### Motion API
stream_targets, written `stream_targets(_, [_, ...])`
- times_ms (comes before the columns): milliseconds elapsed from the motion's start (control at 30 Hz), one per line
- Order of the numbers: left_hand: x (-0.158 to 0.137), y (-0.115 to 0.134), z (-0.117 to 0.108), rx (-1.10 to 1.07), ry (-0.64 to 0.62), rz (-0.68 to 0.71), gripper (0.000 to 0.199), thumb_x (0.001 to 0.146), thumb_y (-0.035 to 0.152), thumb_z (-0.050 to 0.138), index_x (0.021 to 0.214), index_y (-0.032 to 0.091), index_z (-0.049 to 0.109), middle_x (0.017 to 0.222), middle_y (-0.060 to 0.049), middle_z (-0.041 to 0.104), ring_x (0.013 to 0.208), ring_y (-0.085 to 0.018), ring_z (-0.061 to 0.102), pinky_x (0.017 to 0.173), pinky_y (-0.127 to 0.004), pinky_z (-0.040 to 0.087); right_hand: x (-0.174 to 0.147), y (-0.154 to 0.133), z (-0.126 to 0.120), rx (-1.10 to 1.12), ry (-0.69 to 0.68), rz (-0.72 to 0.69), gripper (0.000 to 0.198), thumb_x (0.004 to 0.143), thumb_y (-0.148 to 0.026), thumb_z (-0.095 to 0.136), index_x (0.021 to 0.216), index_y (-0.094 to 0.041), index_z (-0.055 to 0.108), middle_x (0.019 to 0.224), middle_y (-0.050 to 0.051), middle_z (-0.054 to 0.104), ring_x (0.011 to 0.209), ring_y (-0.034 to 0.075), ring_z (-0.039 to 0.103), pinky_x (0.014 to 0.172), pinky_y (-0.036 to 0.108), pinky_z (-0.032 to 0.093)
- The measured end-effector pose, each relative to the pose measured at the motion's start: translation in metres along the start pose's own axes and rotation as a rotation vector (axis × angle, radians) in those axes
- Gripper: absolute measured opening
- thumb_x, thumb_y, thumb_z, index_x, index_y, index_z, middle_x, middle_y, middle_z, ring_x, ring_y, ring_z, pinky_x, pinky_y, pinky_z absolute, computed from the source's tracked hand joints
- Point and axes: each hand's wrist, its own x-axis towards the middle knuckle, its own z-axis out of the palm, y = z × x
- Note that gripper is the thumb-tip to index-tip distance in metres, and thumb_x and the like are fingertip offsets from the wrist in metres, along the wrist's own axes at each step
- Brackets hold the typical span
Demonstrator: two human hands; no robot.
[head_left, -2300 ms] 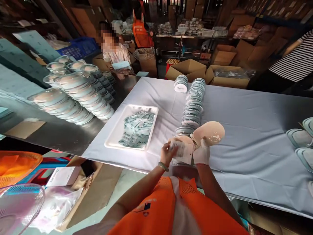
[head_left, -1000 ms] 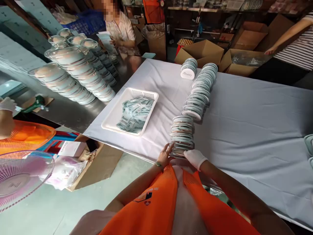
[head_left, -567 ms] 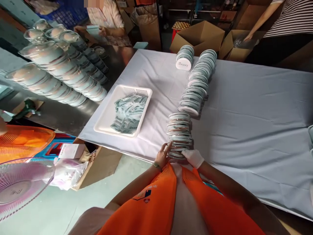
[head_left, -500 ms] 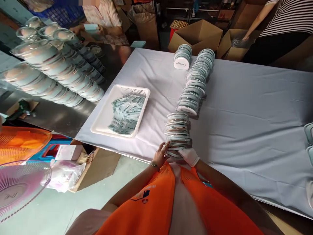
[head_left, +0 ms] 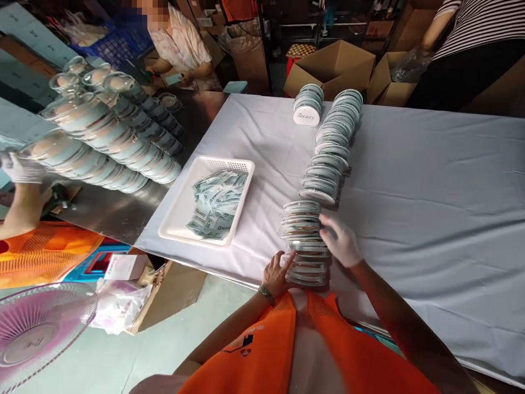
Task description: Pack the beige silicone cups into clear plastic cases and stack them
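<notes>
My bare left hand [head_left: 278, 272] presses flat, fingers spread, against the near side of the stack of round cases [head_left: 304, 241] at the desk [head_left: 418, 180] edge. My gloved right hand [head_left: 339, 242] rests loose on its far right side, grasping nothing. Beyond lies a white tray [head_left: 180, 205].

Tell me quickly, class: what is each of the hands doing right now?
Left hand: open, bare fingers pressed against the near stack of round cases, low on its side.
Right hand: gloved, open, resting against the same stack's right side.
</notes>
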Motion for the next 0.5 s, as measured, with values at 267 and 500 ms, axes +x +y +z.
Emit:
stream_targets(267, [0.035,0.004,0.007,0.009,-0.042,0.352,0.121,0.060,0.084,0.084,0.163,0.033,0.045,0.174,-0.024,0.025,0.159,-0.060,0.013,0.118,-0.084,0.007,0.038,0.034,0.103,-0.135,-0.022,0.226,0.069,0.096,-0.048,0.060,0.155,-0.014,0.049,0.172,0.024,0.023,0.158,0.039,0.028,0.123,0.059,0.036])
stream_targets(500, [0.079,-0.040,-0.039,-0.330,0.457,0.200,0.091,0.095,0.075,0.048,0.167,0.021,0.036,0.174,-0.022,0.029,0.165,-0.041,0.014,0.128,-0.065,0.018,0.035,0.078,0.076,0.315,0.221,0.466,0.072,0.090,-0.060,0.057,0.142,-0.010,0.058,0.154,0.024,0.053,0.145,0.034,0.050,0.124,0.057,0.036])
